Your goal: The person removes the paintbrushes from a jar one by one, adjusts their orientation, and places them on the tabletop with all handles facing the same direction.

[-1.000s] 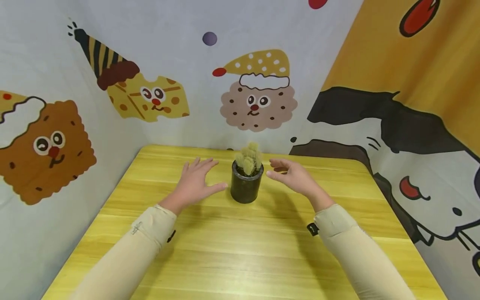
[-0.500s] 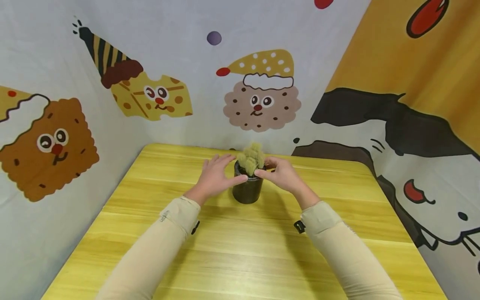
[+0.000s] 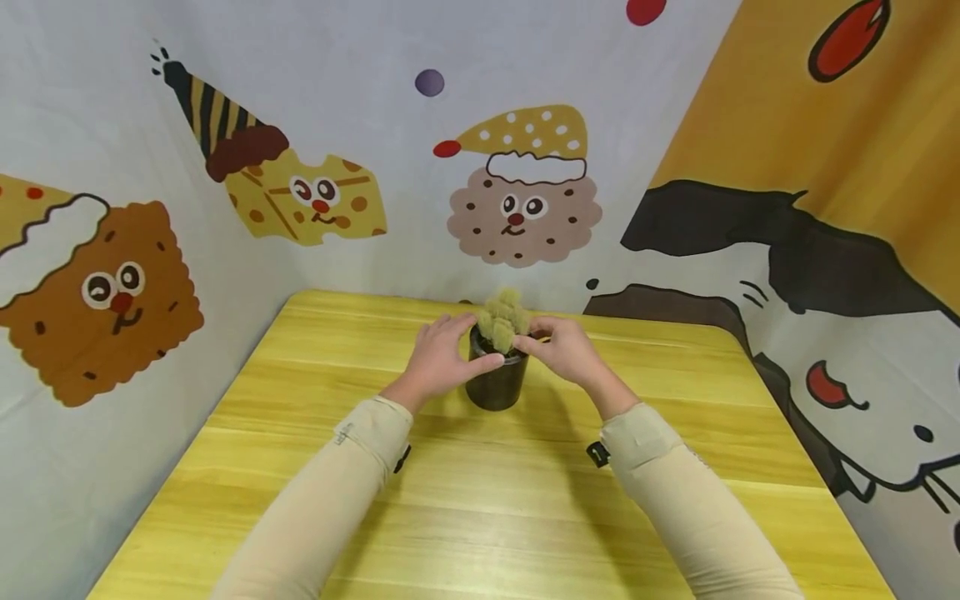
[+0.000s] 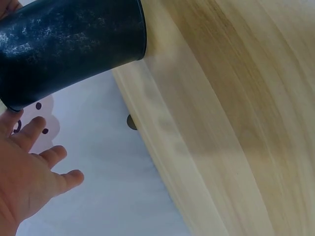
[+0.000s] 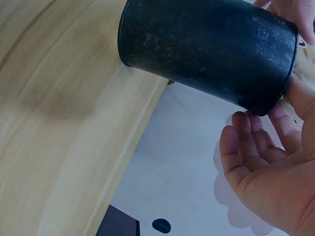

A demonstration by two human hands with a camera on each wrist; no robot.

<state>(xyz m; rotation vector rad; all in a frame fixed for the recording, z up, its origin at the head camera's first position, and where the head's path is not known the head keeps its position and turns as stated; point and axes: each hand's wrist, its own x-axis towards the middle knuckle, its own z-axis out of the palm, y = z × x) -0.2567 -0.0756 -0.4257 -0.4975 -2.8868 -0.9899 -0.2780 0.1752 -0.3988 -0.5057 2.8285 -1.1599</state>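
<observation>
A fuzzy yellow-green cactus (image 3: 501, 315) stands upright in a dark cylindrical flowerpot (image 3: 493, 386) toward the back of the table. At the left of the rim, my left hand (image 3: 435, 357) holds the pot, its thumb across the front and fingers around the far side. Opposite it, my right hand (image 3: 567, 354) pinches the rim with thumb and index finger, close to the cactus. In the left wrist view, the other fingers of that hand are spread away from the pot's scuffed wall (image 4: 74, 46). The right wrist view shows the remaining right fingers (image 5: 241, 147) loosely bent below the rim.
The pot stands on a yellow wood-grain table (image 3: 480, 508). White cloth printed with cartoon figures (image 3: 360, 108) hangs behind the table's back edge and along its sides. Both forearms wear beige sleeves (image 3: 675, 492).
Both hands have moved in from either side of the pot to its rim. Over the last half second they have barely shifted, the left slightly rightward. The pot stays in place.
</observation>
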